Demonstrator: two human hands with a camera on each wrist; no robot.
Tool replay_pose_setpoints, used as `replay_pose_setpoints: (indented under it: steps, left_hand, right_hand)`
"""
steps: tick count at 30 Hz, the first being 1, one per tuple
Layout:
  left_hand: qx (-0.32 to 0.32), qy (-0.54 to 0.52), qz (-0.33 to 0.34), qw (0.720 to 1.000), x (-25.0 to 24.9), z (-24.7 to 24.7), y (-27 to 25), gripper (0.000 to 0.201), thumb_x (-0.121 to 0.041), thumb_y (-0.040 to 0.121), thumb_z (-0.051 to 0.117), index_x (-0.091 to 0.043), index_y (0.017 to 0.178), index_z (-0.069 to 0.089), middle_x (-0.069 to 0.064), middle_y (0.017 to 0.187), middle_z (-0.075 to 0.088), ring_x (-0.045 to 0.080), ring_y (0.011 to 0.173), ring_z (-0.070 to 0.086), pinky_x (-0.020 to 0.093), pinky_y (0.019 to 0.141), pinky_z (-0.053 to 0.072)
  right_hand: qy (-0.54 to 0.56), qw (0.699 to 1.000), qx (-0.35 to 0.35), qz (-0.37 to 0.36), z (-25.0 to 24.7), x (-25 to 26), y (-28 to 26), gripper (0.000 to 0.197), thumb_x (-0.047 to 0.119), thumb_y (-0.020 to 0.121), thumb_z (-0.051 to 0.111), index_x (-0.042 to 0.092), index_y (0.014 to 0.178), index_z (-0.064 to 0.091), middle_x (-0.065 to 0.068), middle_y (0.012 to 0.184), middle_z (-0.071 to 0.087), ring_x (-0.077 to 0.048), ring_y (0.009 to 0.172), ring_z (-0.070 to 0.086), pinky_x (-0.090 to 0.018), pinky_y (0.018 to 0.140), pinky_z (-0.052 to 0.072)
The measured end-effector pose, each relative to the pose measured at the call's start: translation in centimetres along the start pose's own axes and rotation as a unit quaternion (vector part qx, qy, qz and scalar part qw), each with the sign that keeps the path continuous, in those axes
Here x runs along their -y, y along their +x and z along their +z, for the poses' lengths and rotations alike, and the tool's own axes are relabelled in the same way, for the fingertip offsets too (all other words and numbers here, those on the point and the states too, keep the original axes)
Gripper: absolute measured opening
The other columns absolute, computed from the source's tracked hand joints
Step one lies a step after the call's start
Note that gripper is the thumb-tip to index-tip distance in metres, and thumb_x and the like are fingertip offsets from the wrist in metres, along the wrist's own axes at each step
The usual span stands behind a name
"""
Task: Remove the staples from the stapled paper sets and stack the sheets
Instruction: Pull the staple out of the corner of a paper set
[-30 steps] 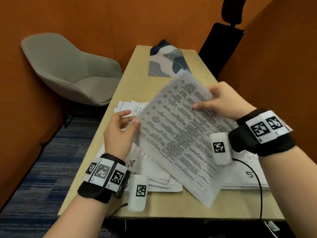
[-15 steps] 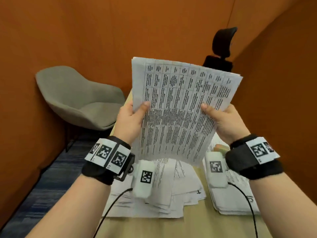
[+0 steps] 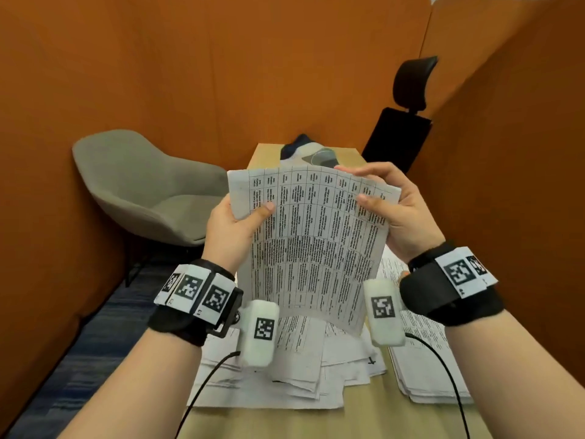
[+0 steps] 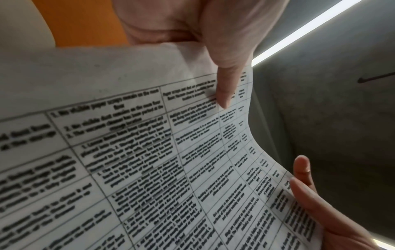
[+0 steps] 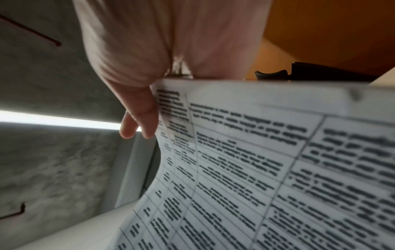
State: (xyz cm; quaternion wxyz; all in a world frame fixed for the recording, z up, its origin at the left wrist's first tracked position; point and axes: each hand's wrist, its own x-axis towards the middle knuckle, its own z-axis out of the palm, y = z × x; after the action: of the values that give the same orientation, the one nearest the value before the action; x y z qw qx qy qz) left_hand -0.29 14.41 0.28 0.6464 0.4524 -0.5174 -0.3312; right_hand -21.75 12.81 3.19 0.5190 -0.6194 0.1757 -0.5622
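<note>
Between the two raised hands hangs a paper set (image 3: 311,245), thin white sheets printed with a fine-ruled table of small black text, bowed into a soft curve and lifted clear of the table (image 3: 364,416). The left hand (image 3: 232,229) pinches its left edge near the upper corner, thumb flat across the printed face, the other fingers hidden behind. The right hand (image 3: 400,210) grips the upper right corner, thumb pressed on the front and fingers curled over the top edge (the right wrist view shows something small and metallic tucked in the palm, too blurred to name). A dark speck sits near the sheet's upper left corner; whether it is a staple I cannot tell.

Below the left wrist lies a loose heap of papers (image 3: 304,378), fanned and overlapping on the pale wooden top. Below the right wrist sits a squarer stack of sheets (image 3: 421,350). Beyond the left hand stands a grey shell chair (image 3: 148,188) with a smooth moulded seat; beyond the right hand, a black office chair (image 3: 400,134) against orange felt-like walls.
</note>
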Motion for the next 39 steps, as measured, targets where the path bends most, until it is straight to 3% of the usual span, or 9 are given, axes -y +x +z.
replay_pose_setpoints:
  steps: [3,7,11,20,24,27,32,36,39]
  left_hand:
    - [0.004,-0.005,-0.001,1.000,0.3,0.1,0.0,0.026,-0.012,0.085,0.064,-0.014,0.110,0.061,0.001,0.109,0.068,0.014,0.103,0.064,0.034,0.092,0.050]
    - [0.020,-0.016,-0.012,1.000,0.6,0.2,0.1,0.027,-0.013,0.086,0.062,-0.011,0.113,0.061,-0.003,0.105,0.068,0.010,0.099,0.065,0.025,0.083,0.053]
    - [0.021,-0.020,-0.024,0.999,0.8,0.3,0.1,0.029,-0.011,0.087,0.060,-0.007,0.116,0.060,-0.004,0.101,0.068,0.007,0.094,0.066,0.023,0.081,0.054]
    - [0.022,-0.009,-0.016,1.000,1.2,0.1,-0.1,0.024,-0.008,0.088,0.059,-0.010,0.112,0.060,-0.009,0.096,0.066,-0.004,0.083,0.065,0.009,0.067,0.051]
    - [0.023,-0.004,-0.035,0.999,1.6,0.3,-0.2,0.016,-0.010,0.088,0.059,-0.015,0.102,0.063,-0.005,0.094,0.068,0.000,0.082,0.067,0.016,0.072,0.053]
    - [0.043,0.026,-0.053,0.997,1.6,0.6,-0.3,0.016,-0.009,0.089,0.058,-0.014,0.103,0.063,0.004,0.103,0.067,0.017,0.097,0.065,0.032,0.086,0.052]
    - [0.051,0.021,-0.045,0.997,0.9,0.4,-0.1,0.014,-0.009,0.089,0.058,-0.022,0.090,0.065,-0.005,0.091,0.069,0.002,0.080,0.067,0.017,0.070,0.054]
    - [0.049,0.047,-0.093,0.993,1.6,1.3,-0.2,0.016,-0.011,0.088,0.060,-0.011,0.104,0.064,0.006,0.102,0.069,0.020,0.095,0.066,0.034,0.087,0.051]
    - [0.052,0.080,-0.131,0.987,3.4,2.0,-0.7,0.023,-0.012,0.088,0.061,-0.007,0.111,0.062,0.009,0.107,0.066,0.025,0.098,0.063,0.035,0.090,0.049]
  right_hand:
    - [-0.046,0.998,-0.044,-0.019,-0.3,-0.6,-0.2,0.011,0.016,0.069,0.071,0.024,0.073,0.066,0.001,0.089,0.069,-0.016,0.084,0.068,-0.030,0.071,0.057]
    - [-0.102,0.991,-0.078,-0.030,-0.8,-0.9,-0.5,0.022,-0.011,0.085,0.054,0.011,0.082,0.053,0.005,0.086,0.067,-0.013,0.085,0.068,-0.029,0.070,0.057]
    - [-0.105,0.991,-0.077,-0.033,-0.8,-1.1,-0.9,0.033,-0.015,0.084,0.051,0.017,0.083,0.057,0.004,0.089,0.068,-0.015,0.089,0.068,-0.030,0.069,0.058]
    - [-0.123,0.985,-0.115,-0.044,-0.5,-0.3,-0.6,0.029,-0.013,0.083,0.056,0.016,0.078,0.062,0.004,0.081,0.071,-0.016,0.084,0.069,-0.028,0.069,0.058]
    - [-0.138,0.981,-0.131,-0.023,-0.7,-0.7,-0.4,0.024,-0.011,0.083,0.057,0.012,0.084,0.058,0.005,0.080,0.072,-0.013,0.081,0.069,-0.027,0.068,0.058]
    - [-0.164,0.976,-0.140,-0.016,-0.8,-0.4,0.3,0.024,-0.011,0.083,0.058,0.013,0.080,0.057,0.002,0.081,0.069,-0.012,0.078,0.069,-0.026,0.066,0.057]
    - [-0.165,0.978,-0.125,-0.015,-1.4,1.3,1.5,0.024,-0.012,0.081,0.060,0.011,0.077,0.056,-0.004,0.084,0.066,-0.012,0.074,0.069,-0.026,0.061,0.056]
    - [-0.236,0.961,-0.132,0.058,-2.3,1.6,2.0,0.021,-0.011,0.083,0.059,0.010,0.085,0.058,-0.009,0.085,0.065,-0.008,0.064,0.068,-0.021,0.056,0.054]
    - [-0.307,0.924,-0.173,0.150,-5.0,-0.5,2.0,0.023,-0.004,0.087,0.057,0.005,0.108,0.055,-0.009,0.083,0.065,-0.011,0.062,0.066,-0.023,0.055,0.055]
